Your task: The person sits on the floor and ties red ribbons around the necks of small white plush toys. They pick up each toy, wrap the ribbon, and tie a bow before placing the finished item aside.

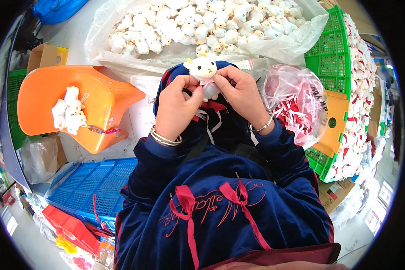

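A small white plush animal (203,69) with a pale grey belly faces me above my lap. It has dark eyes, a little stitched mouth and yellowish horn-like tips. A pink ribbon (207,82) lies at its neck. My left hand (176,107) is closed at the toy's left side, thumb and fingers bent in by the ribbon. On the other side, my right hand (242,95) pinches at the ribbon just under the head. What sits between the fingertips is partly hidden. Red and white ribbon strips (209,114) rest on my lap below the toy.
Beyond my knees spreads a clear plastic sheet (96,40) heaped with similar plush toys. An orange chair (40,94) at left bears a few white plush toys. At right stand a plastic bag (301,81) of red-and-white strips and a green crate (330,42). A blue crate (92,186) lies lower left.
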Tool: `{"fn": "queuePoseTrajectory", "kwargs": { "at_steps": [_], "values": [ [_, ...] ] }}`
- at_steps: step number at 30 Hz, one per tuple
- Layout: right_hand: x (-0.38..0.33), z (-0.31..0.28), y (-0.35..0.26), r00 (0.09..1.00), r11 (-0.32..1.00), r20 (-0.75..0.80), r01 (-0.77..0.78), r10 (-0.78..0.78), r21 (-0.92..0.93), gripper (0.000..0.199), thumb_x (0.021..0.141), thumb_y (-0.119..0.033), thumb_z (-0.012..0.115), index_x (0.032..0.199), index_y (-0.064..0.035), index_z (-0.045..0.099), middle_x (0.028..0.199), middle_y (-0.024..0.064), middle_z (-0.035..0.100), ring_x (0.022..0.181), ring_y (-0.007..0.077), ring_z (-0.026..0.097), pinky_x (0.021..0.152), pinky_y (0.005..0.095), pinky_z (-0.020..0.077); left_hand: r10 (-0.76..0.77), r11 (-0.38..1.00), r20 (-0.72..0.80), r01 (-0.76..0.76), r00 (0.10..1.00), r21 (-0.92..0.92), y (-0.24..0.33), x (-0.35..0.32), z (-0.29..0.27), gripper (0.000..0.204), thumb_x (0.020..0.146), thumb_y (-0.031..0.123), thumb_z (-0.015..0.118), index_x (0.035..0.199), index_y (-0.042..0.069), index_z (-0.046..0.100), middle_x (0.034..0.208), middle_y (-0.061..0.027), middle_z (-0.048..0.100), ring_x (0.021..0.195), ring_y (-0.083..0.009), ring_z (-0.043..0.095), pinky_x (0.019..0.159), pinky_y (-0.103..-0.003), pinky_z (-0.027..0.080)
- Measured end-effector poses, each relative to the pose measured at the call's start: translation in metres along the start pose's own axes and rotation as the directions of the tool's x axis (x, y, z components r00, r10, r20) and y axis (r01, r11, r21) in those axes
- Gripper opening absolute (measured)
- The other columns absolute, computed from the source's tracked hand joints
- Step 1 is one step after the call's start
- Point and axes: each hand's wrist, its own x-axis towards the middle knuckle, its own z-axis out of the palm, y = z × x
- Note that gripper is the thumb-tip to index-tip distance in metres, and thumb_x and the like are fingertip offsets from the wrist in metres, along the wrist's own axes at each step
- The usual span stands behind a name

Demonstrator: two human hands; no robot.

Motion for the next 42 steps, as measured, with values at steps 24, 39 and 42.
{"fn": "queuePoseTrajectory", "kwargs": {
  "at_steps": [24,39,42],
  "values": [
    [0.003,0.009,-0.005,0.998,0.997,-0.011,0.060,-0.060,-0.052,0.021,0.095,-0.017,0.068,0.098,0.0030,0.072,0.085,0.0115,0.071,0.073,0.0178,0.065,0.067,0.0308,0.0506,-0.126,0.989,0.203,0.107,0.971,0.103,0.031,0.009,-0.029,0.021,0.094,0.016,0.071,0.102,-0.004,0.072,0.080,-0.0034,0.071,0.050,-0.0040,0.054,0.044,-0.021,0.041],
    [0.005,0.006,-0.010,0.999,1.000,0.036,-0.003,0.004,-0.012,0.019,0.093,-0.015,0.068,0.096,0.0032,0.069,0.081,0.0112,0.070,0.069,0.0165,0.062,0.066,0.0304,0.0504,-0.203,0.968,0.152,0.221,0.967,-0.119,0.015,0.005,-0.007,0.020,0.097,0.015,0.067,0.098,-0.004,0.070,0.079,-0.0076,0.073,0.060,-0.0096,0.067,0.054,-0.024,0.052],
    [0.005,0.005,-0.011,0.999,1.000,0.030,-0.014,0.014,-0.010,0.017,0.093,-0.014,0.067,0.095,0.0029,0.067,0.079,0.0111,0.068,0.068,0.0171,0.061,0.065,0.0314,0.0495,-0.195,0.948,0.107,0.216,0.975,-0.233,0.007,0.002,0.004,0.019,0.099,0.015,0.065,0.099,-0.004,0.068,0.077,-0.0065,0.071,0.059,-0.0083,0.066,0.052,-0.022,0.050]
  ]
}}
